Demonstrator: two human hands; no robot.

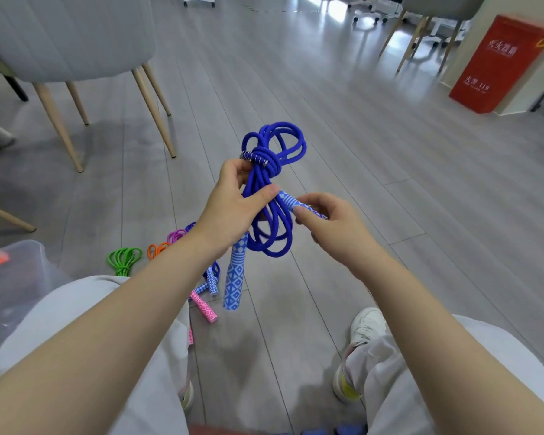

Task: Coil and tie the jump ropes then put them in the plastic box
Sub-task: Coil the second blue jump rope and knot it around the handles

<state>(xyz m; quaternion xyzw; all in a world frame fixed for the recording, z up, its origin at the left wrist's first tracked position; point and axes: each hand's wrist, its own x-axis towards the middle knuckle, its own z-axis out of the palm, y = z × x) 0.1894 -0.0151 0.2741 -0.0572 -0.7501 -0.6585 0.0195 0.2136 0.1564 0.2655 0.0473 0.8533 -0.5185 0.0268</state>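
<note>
— What is nearest to the person?

— Their knees in pale grey trousers, and a white shoe (366, 324) on the wooden floor (390, 171). A clear plastic box (19, 271) sits beside the left knee.

— And the hands?

— Both are raised over the floor. The left hand (230, 208) is curled round the middle of a coiled blue jump rope (270, 171), thumb pressing the strands. The right hand (330, 224) pinches one patterned blue handle (291, 204) between thumb and fingers. The other handle (234, 277) hangs down below the left hand. A wrap of cord cinches the coil above the left hand, loops fanning up beyond it.

— Anything on the floor?

— Just past the left knee lie more ropes: a pink handle (204, 309), then green (123, 259), orange (157, 248) and pink cords (175, 235).

— Farther off?

— A grey chair (76, 36) on wooden legs at left, and a red box (496, 64) against the wall at far right.
</note>
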